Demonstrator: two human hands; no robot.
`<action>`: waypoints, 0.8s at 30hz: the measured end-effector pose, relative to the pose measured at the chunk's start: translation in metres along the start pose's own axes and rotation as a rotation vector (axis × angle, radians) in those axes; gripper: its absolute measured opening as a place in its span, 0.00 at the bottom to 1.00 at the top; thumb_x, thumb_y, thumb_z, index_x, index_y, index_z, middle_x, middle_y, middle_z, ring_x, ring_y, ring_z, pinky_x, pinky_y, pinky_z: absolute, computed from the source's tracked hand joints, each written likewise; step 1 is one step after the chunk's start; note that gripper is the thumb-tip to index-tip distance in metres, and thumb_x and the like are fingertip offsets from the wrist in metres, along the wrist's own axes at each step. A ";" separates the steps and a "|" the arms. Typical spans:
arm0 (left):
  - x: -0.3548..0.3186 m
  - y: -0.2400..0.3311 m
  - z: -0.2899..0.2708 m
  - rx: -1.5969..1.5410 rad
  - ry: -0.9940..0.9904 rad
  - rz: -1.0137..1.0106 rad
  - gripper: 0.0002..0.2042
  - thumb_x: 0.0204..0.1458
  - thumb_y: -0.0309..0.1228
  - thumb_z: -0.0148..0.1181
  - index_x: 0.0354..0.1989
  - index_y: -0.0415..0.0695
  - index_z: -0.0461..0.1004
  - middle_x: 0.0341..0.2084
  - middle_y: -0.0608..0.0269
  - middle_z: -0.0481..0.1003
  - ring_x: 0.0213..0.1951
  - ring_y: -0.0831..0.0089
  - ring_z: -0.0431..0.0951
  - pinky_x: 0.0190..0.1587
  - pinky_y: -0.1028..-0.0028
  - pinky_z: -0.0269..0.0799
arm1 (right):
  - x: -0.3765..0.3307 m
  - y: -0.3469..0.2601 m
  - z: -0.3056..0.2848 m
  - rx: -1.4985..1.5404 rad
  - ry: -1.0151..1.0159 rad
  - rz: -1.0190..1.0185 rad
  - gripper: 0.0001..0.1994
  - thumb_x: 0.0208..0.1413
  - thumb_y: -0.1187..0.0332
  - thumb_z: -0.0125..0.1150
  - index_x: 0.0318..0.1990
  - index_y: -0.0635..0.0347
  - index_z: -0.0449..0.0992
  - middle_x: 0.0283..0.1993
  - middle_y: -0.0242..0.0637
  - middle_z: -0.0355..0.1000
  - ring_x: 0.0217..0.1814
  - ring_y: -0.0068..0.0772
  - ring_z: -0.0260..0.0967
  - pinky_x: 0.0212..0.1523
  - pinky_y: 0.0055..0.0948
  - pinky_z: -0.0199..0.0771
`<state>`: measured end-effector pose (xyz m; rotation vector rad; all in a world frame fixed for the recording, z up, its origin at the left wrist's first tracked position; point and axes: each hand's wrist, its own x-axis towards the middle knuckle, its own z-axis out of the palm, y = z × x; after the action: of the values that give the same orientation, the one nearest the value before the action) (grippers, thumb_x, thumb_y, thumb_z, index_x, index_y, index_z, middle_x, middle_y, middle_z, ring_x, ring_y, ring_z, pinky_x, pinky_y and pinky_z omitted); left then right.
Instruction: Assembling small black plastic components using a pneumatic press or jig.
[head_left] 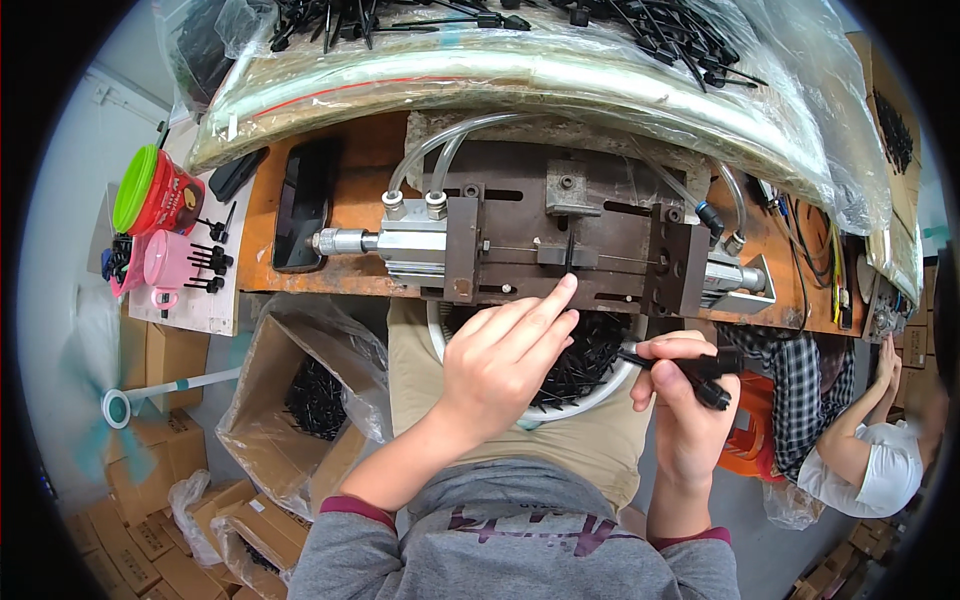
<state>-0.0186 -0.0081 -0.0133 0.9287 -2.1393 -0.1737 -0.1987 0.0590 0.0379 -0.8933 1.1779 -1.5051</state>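
Note:
My left hand (510, 355) reaches over the bench edge with its fingers stretched out. Its index fingertip rests at the lower end of a thin black stem (571, 245), which lies in the small metal holder (567, 257) in the middle of a clamping fixture (520, 200). Held between the fingers and thumb of my right hand (690, 400), below the fixture's right side, are several black plastic parts (712, 375) with thick heads. On my lap, partly hidden by my left hand, a white-rimmed tub (612, 385) holds many thin black parts (590, 350).
Air cylinders (415, 250) with clear hoses flank the fixture. A phone (303, 205), pink cup (160, 260) and red tub (180, 200) stand left. Plastic-covered stock (500, 85) bears black parts behind. A lined carton (260, 400) sits lower left; another person (870, 460) sits right.

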 end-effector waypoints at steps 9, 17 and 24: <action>0.016 0.005 -0.006 0.130 -0.135 -0.025 0.12 0.41 0.29 0.70 0.36 0.44 0.81 0.49 0.64 0.79 0.20 0.77 0.74 0.24 0.79 0.68 | -0.003 0.002 0.004 0.007 0.067 -0.147 0.07 0.54 0.81 0.62 0.39 0.72 0.73 0.40 0.51 0.76 0.27 0.32 0.76 0.30 0.25 0.77; 0.014 0.003 -0.005 0.098 -0.139 -0.044 0.11 0.41 0.29 0.70 0.36 0.44 0.81 0.49 0.64 0.79 0.21 0.76 0.75 0.24 0.79 0.68 | -0.004 0.004 -0.002 -0.238 0.100 -0.310 0.10 0.49 0.81 0.68 0.37 0.65 0.74 0.42 0.47 0.74 0.34 0.30 0.74 0.35 0.25 0.77; 0.014 0.003 -0.005 0.090 -0.133 -0.045 0.11 0.41 0.28 0.70 0.35 0.43 0.81 0.49 0.63 0.79 0.23 0.77 0.77 0.25 0.79 0.68 | -0.003 0.005 -0.007 -0.576 0.171 -0.564 0.14 0.41 0.77 0.76 0.36 0.60 0.78 0.38 0.36 0.72 0.38 0.27 0.70 0.38 0.23 0.72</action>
<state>-0.0229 -0.0144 -0.0004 1.0440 -2.2652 -0.1674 -0.2033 0.0638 0.0316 -1.6111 1.6158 -1.7300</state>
